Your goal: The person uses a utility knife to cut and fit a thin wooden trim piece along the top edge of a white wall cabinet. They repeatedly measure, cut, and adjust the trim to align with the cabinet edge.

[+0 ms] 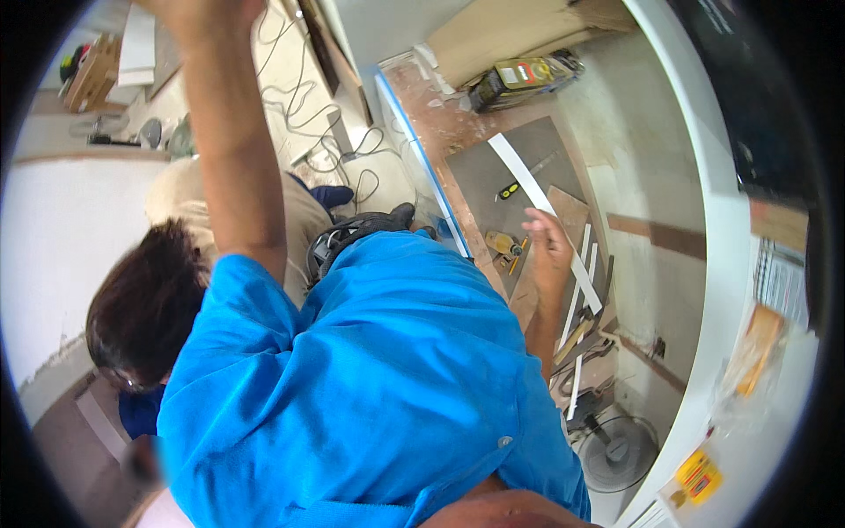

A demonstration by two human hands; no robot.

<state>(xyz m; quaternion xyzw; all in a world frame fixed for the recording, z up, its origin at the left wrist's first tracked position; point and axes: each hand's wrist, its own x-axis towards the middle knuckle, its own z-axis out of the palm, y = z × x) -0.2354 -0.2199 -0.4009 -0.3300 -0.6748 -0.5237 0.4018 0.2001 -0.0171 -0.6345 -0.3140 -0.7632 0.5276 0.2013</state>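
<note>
My left arm is raised to the upper left; my left hand (207,13) is cut off by the top edge, its fingers hidden. My right hand (546,242) has loosely bent fingers apart, holding nothing visible, over a worktop (444,128) beside a long white strip (519,172); whether it touches anything I cannot tell. Under the strip lies a grey panel (475,167) with a yellow-black hand tool (509,190). A yellowish power tool (502,244) and an orange pencil (518,255) are left of my right hand. Narrow white strips (581,264) lie to its right.
A person (141,308) in beige is bent close at my left. Cables (308,114) trail over the pale floor. A dark package (519,79) sits at the worktop's far end. A fan (616,449) stands lower right. A white-edged shelf (709,194) runs along the right.
</note>
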